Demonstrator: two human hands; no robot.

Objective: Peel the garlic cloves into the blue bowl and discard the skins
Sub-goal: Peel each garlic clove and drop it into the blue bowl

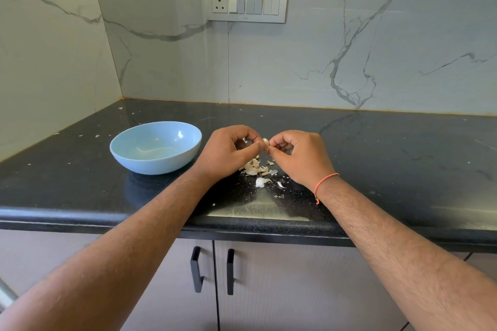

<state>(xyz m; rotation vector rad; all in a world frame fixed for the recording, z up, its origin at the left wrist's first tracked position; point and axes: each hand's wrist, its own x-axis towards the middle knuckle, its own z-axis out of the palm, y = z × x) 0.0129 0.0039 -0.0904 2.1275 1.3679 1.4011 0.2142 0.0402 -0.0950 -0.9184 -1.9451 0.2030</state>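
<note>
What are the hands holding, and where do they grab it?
Both hands pinch one small whitish garlic clove between them, above the black counter. The left hand holds its left side, and the right hand pinches its right end with fingertips.

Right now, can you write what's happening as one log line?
left hand: pinches garlic clove | right hand: pinches same clove | blue bowl: no cloves visible | skins: on counter

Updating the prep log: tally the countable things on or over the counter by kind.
Blue bowl: 1
Garlic clove pinched between left hand and right hand: 1
Garlic clove on the counter: 1
Pile of skins: 1
Total: 4
</note>
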